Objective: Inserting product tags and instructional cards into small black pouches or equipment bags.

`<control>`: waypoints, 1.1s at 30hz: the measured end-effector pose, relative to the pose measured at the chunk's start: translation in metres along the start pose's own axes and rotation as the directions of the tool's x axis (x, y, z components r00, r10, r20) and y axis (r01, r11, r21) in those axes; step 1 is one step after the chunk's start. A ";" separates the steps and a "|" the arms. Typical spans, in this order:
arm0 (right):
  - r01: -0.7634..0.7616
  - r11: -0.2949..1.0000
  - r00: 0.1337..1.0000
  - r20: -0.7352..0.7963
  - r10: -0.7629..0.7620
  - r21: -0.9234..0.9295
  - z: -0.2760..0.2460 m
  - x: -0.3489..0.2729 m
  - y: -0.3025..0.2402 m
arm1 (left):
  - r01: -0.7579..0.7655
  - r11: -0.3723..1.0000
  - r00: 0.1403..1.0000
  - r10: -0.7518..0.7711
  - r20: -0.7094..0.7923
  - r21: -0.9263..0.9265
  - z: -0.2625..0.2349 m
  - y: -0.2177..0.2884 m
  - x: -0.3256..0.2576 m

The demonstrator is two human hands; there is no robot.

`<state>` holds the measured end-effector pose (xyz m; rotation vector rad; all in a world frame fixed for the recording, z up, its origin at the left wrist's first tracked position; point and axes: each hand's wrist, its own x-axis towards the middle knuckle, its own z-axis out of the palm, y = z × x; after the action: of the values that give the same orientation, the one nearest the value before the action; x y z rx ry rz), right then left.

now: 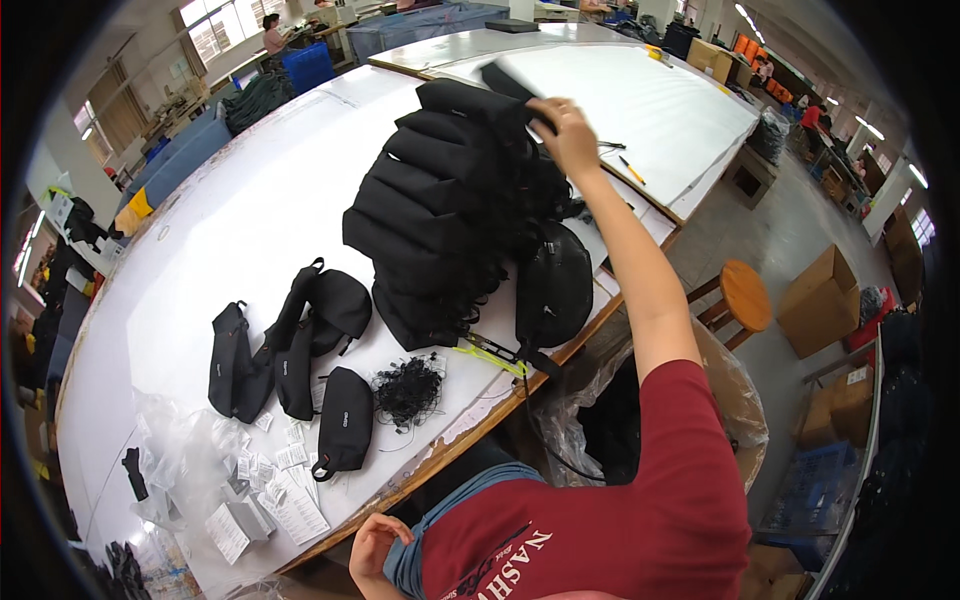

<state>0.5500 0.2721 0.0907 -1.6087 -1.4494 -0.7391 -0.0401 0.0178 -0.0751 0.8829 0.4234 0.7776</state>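
My right hand (565, 130) is stretched far out over the white table (250, 220) and is closed on a flat black bag (503, 80) at the top of a tall leaning stack of black bags (430, 210). A rounded black waist bag (553, 285) hangs against the stack's right side near the table edge. My left hand (372, 548) hangs low by my waist below the table's front edge, fingers loosely curled, holding nothing.
Several loose black waist bags (290, 345) lie left of the stack, one more (343, 422) beside a tangle of black cords (408, 390). Paper tags (285, 490) and clear plastic sleeves (190, 440) are scattered nearby. A round wooden stool (745, 295) and cardboard boxes (820, 300) stand to the right.
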 end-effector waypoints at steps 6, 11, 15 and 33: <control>-0.141 0.990 0.833 0.538 0.133 -0.026 0.035 -0.022 0.023 | 0.017 1.000 0.995 -0.019 -0.100 -0.021 -0.005 -0.012 0.000; -0.245 0.965 0.842 0.514 0.164 0.093 0.012 -0.019 0.023 | -0.044 0.989 0.994 0.029 -0.107 -0.144 -0.007 -0.021 -0.010; -0.336 0.937 0.884 0.377 0.277 0.099 0.000 -0.031 0.034 | 0.041 0.996 0.993 -0.049 -0.104 -0.078 -0.013 -0.025 -0.004; -0.163 0.812 0.381 0.795 -0.472 0.561 -0.038 -0.250 -0.318 | 0.215 0.971 0.936 -0.236 -0.261 -0.106 -0.045 -0.078 -0.010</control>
<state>0.2007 0.1131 -0.0443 -1.3745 -2.3517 0.7068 -0.0420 0.0033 -0.1645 0.6431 0.7210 0.6987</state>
